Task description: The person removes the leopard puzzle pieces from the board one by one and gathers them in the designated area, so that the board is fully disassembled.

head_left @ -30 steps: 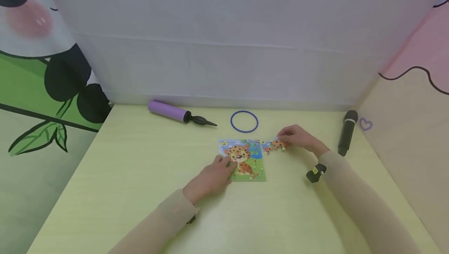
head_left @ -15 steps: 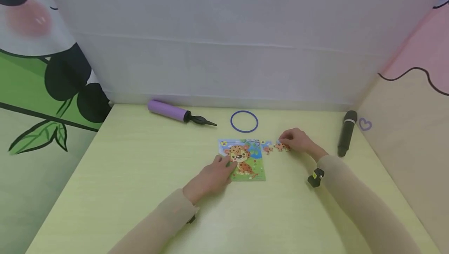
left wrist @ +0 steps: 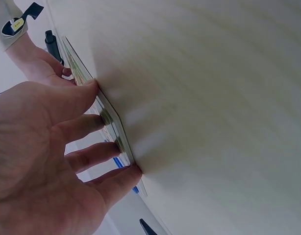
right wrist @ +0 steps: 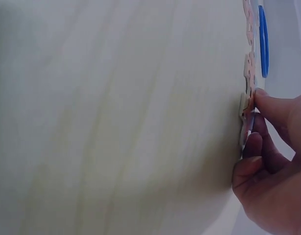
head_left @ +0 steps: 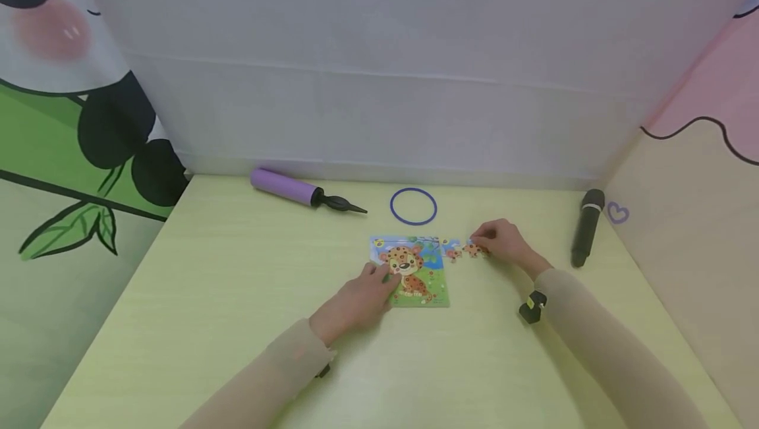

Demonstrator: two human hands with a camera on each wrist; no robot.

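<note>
A picture board (head_left: 418,271) printed with a spotted cub lies on the table. My left hand (head_left: 358,297) touches its left side, fingers over the edge; in the left wrist view the spread fingers (left wrist: 90,155) and thumb meet the board's rim (left wrist: 111,112). Right of the board lie small jigsaw pieces in a row: a blue one (head_left: 450,248) beside the board and an orange spotted one (head_left: 472,249) next to it. My right hand (head_left: 504,242) pinches a jigsaw piece at the row's right end; the right wrist view shows thumb and fingers on this piece (right wrist: 244,108).
Behind the board lies a blue ring (head_left: 413,223). A purple hand pump (head_left: 284,187) with a black nozzle is at the back left. At the right stands out a black microphone (head_left: 586,228), lying near the side wall. A pale cloth wall (head_left: 367,119) closes off the back.
My right hand shifts slightly right and nearer, then a touch back left. The gap between the blue and orange pieces widens, then narrows. My left hand and the board stay put.
</note>
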